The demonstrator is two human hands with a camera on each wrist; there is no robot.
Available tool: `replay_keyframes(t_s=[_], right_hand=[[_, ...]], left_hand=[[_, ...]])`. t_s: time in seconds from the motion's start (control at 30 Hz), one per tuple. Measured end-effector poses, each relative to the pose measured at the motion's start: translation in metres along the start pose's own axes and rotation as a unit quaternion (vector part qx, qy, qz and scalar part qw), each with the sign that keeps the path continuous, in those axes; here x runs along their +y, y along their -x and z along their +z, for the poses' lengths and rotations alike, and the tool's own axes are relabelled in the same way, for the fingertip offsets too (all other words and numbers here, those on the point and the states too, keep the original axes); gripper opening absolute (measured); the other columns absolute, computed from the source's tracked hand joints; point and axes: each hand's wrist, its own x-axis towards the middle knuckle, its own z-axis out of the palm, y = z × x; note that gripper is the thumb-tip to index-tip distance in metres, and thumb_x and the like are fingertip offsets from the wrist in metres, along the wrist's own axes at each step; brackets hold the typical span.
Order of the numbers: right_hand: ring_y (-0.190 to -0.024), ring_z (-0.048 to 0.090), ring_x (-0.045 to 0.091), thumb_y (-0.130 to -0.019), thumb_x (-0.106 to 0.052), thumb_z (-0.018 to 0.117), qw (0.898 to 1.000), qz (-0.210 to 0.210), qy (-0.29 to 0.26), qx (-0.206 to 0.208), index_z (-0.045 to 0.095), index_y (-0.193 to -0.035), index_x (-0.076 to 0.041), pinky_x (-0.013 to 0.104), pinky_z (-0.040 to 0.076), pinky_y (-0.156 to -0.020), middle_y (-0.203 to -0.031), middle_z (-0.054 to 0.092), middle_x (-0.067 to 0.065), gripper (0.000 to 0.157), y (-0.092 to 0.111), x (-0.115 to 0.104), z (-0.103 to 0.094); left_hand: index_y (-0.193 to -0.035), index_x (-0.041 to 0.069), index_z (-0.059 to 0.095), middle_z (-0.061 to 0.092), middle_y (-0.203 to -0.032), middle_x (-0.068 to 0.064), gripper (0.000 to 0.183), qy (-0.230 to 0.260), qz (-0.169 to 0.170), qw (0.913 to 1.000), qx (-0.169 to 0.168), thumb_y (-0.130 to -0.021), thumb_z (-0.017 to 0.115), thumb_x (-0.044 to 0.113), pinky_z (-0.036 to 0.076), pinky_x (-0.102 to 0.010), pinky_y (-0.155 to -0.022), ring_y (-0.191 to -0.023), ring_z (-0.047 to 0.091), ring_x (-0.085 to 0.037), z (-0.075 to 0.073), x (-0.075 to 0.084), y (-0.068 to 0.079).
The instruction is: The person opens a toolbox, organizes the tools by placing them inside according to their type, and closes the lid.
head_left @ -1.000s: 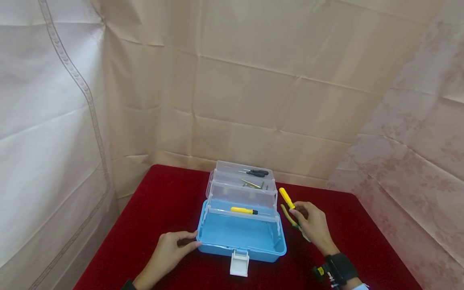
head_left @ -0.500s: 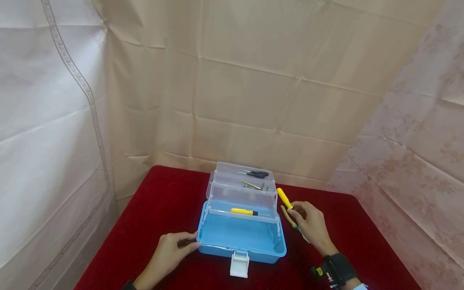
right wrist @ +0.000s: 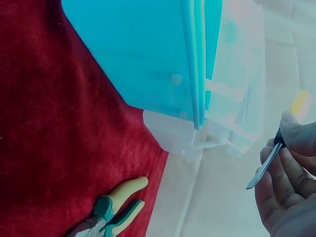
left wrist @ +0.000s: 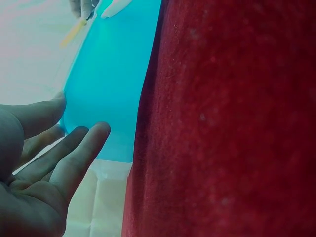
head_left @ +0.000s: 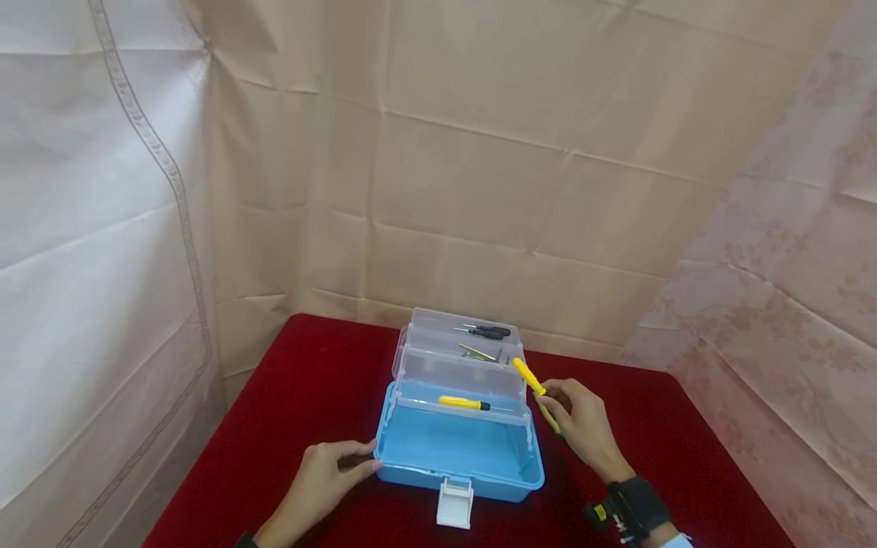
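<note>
A blue toolbox [head_left: 445, 440] stands open on the red cloth, its clear trays raised at the back. My left hand [head_left: 325, 479] holds its front left corner between thumb and fingertips; in the left wrist view several fingers touch the blue wall. My right hand [head_left: 582, 422], at the right of the box, pinches a screwdriver [head_left: 528, 376] near its collar, the yellow handle tilted up and left. Its flat metal blade points away from the handle in the right wrist view. Beside that hand, partly hidden by it in the head view, lie pliers [right wrist: 118, 205] with yellow and green handles.
Another yellow-handled screwdriver [head_left: 463, 403] lies in the lowest clear tray. Higher trays hold small metal pieces [head_left: 479, 353] and black-handled screwdrivers [head_left: 488, 332]. The white latch [head_left: 455, 503] hangs at the front. A beige cloth wall [head_left: 438, 190] rises behind the table.
My right hand has moved slightly left with the screwdriver, bringing the yellow handle to the trays' right edge. The left hand stays at the toolbox corner.
</note>
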Motion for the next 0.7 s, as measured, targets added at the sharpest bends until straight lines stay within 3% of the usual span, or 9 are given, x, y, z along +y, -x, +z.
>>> replay_keyframes(t_s=[0.27,0.7], right_hand=[[-0.071,0.056,0.015,-0.087,-0.017,0.074,1.000,-0.031,-0.002,0.003,0.069,-0.106,-0.015,0.021,0.053,-0.059,-0.089,0.061,-0.006,0.019,-0.005,-0.008,0.005],[-0.072,0.054,0.015,-0.087,-0.012,0.074,0.998,-0.047,-0.006,-0.032,0.071,-0.106,-0.015,0.021,0.053,-0.061,-0.089,0.060,-0.005,0.020,-0.011,-0.016,0.012]], left_hand=[[-0.115,0.004,0.072,0.070,-0.112,-0.006,0.049,0.005,0.001,1.0000,0.001,-0.085,0.073,0.042,0.056,-0.026,-0.074,-0.093,0.069,-0.011,-0.001,0.001,0.000],[-0.115,0.003,0.072,0.070,-0.112,-0.005,0.043,0.003,0.009,1.0000,0.002,-0.086,0.073,0.036,0.055,-0.026,-0.075,-0.095,0.069,-0.012,-0.001,0.003,0.001]])
